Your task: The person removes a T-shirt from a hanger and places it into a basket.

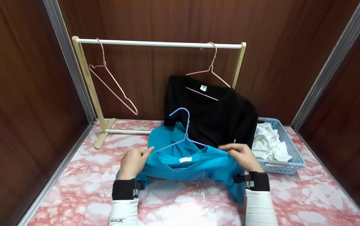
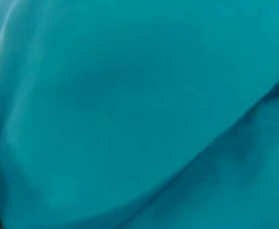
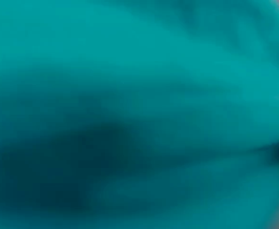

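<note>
A blue T-shirt (image 1: 180, 174) is spread between both hands in the head view, its white neck label facing up. Inside its neckline sits a blue hanger (image 1: 186, 135), hook pointing up and to the left. My left hand (image 1: 133, 161) pinches the shirt at its left shoulder, thumb on top. At the opposite shoulder my right hand (image 1: 242, 156) grips the fabric between thumb and fingers. Blue cloth (image 2: 129, 105) fills the left wrist view. In the right wrist view the shirt fabric (image 3: 129, 57) is blurred and close.
Behind stands a clothes rack with a white rail (image 1: 158, 43). A bare pink hanger (image 1: 114, 78) hangs at its left; a black shirt (image 1: 213, 116) hangs on another pink hanger (image 1: 211, 67) at right. A light blue basket (image 1: 288, 147) holds white cloth (image 1: 269, 142).
</note>
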`<action>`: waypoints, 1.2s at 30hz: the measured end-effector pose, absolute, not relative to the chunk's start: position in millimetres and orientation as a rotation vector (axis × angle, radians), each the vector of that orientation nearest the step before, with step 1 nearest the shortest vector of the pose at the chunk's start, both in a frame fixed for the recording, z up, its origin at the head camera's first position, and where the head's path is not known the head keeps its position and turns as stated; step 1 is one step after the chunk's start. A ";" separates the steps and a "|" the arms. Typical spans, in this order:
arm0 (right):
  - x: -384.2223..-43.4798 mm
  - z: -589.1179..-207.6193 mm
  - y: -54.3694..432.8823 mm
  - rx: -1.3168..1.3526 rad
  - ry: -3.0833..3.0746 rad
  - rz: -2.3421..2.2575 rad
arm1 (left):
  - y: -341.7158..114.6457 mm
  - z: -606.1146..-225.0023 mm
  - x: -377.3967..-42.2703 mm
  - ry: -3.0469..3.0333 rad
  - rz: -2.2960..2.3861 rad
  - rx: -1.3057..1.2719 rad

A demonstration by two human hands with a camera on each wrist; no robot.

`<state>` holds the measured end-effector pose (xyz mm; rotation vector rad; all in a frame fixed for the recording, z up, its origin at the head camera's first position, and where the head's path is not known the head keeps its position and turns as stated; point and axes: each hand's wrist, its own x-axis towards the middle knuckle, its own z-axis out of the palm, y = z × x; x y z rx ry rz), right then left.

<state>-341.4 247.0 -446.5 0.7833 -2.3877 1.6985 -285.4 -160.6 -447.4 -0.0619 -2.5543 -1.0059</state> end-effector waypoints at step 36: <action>-312.0 -424.0 172.1 0.884 -2.417 1.313 | -155.0 -474.7 -307.8 -1.924 -1.114 -0.178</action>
